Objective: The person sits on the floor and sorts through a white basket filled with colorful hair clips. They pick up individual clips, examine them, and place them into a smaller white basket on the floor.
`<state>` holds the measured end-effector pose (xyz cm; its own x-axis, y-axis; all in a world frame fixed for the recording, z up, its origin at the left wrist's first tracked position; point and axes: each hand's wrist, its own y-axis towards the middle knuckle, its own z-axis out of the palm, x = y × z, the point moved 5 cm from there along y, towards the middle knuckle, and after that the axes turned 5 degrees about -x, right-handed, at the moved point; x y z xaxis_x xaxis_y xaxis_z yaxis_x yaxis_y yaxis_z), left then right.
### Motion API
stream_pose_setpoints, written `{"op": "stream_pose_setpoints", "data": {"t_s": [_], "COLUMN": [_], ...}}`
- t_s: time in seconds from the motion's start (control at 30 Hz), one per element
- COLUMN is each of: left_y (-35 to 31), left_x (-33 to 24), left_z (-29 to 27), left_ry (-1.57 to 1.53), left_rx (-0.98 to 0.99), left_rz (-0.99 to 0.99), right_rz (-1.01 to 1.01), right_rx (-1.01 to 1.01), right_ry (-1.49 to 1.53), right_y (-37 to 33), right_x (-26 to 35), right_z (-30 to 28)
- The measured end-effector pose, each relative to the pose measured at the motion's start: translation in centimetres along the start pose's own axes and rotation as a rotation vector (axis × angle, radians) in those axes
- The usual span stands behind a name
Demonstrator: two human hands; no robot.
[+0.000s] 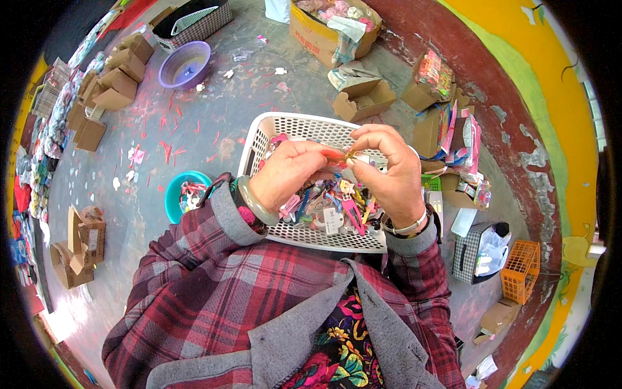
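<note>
My left hand [291, 170] and my right hand [392, 174] meet above a white perforated plastic basket [259, 133]. The fingertips of both are pinched on a small red-orange piece [334, 155] with a yellowish end at the right fingers. Its kind is too small and covered to make out. Below the hands, the basket holds a heap of colourful small items, among them a pink-and-yellow doll-shaped piece [350, 206] and a white tag [332, 221]. My hands hide part of the heap.
A teal bowl [173, 206] with small pieces stands left of the basket. Farther off are a purple basin [186, 67], an open cardboard box [364, 100] and an orange crate [521, 271]. Red scraps [170, 152] litter the floor.
</note>
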<state>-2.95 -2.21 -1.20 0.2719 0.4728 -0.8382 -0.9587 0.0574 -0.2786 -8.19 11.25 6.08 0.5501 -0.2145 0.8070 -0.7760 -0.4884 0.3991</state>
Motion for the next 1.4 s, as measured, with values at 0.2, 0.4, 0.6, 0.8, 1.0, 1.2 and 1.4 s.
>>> {"op": "stream_pose_setpoints", "data": {"t_s": [0.2,0.4,0.6,0.8,1.0,1.2,1.4], "left_y": [0.1,-0.4,-0.6,-0.6,-0.5,-0.3,-0.5], "left_x": [-0.3,-0.4,-0.5,-0.4,-0.6,0.1,-0.2], "left_z": [0.1,0.7,1.0,0.9,0.8,0.3,0.6], "left_ry": [0.218,0.238,0.221,0.190,0.230,0.318,0.290], "left_rx": [0.086,0.050,0.042,0.055,0.051,0.046,0.093], "left_rz": [0.168,0.125,0.051,0.048,0.072,0.124,0.098], "right_rz": [0.057,-0.009,-0.046,-0.128,-0.182,-0.230,-0.246], "right_rx": [-0.065,-0.009,0.037,0.037,-0.002,0.005,0.014], "right_ry": [0.039,0.036,0.036,-0.119,-0.230,-0.242,-0.226], "right_y": [-0.2,-0.1,-0.1,0.0,-0.2,-0.3,-0.2], "right_x": [-0.9,-0.5,-0.6,-0.1,0.7,0.5,0.4], "right_z": [-0.3,0.3,0.8,0.3,0.3,0.3,0.2]}}
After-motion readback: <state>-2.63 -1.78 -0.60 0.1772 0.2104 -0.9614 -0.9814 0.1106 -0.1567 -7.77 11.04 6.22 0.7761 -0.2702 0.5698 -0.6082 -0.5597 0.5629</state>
